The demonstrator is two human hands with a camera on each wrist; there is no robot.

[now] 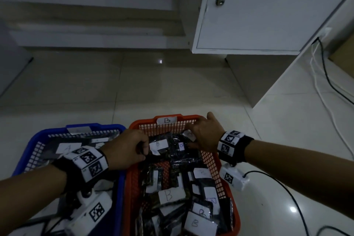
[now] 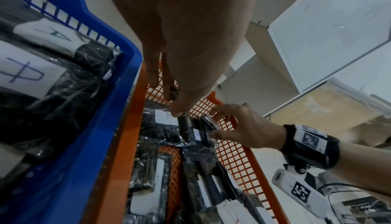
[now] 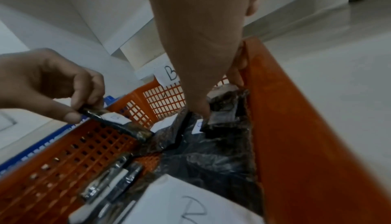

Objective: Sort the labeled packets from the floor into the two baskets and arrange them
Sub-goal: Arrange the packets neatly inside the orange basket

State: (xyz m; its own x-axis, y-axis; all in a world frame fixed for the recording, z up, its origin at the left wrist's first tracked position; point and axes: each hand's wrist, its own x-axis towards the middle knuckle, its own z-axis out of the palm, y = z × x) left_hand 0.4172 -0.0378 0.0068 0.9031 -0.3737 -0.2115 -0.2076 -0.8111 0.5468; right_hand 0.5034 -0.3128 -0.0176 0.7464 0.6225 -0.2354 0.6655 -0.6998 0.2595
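An orange basket (image 1: 212, 161) tagged B holds several dark plastic packets with white B labels (image 1: 168, 195). Left of it, a blue basket (image 1: 34, 145) holds packets labelled A (image 2: 52, 33). My left hand (image 1: 144, 149) hovers at the orange basket's left wall and pinches the end of a narrow dark packet (image 3: 118, 124) with a small B label, tilted above the others. My right hand (image 1: 189, 138) reaches into the far right corner and grips another dark packet (image 3: 224, 109) between thumb and fingers, close to the wall.
Both baskets stand side by side on a pale tiled floor (image 1: 172, 86). A white cabinet (image 1: 258, 9) hangs beyond them. Cables (image 1: 325, 74) run over the floor at right, near a white panel.
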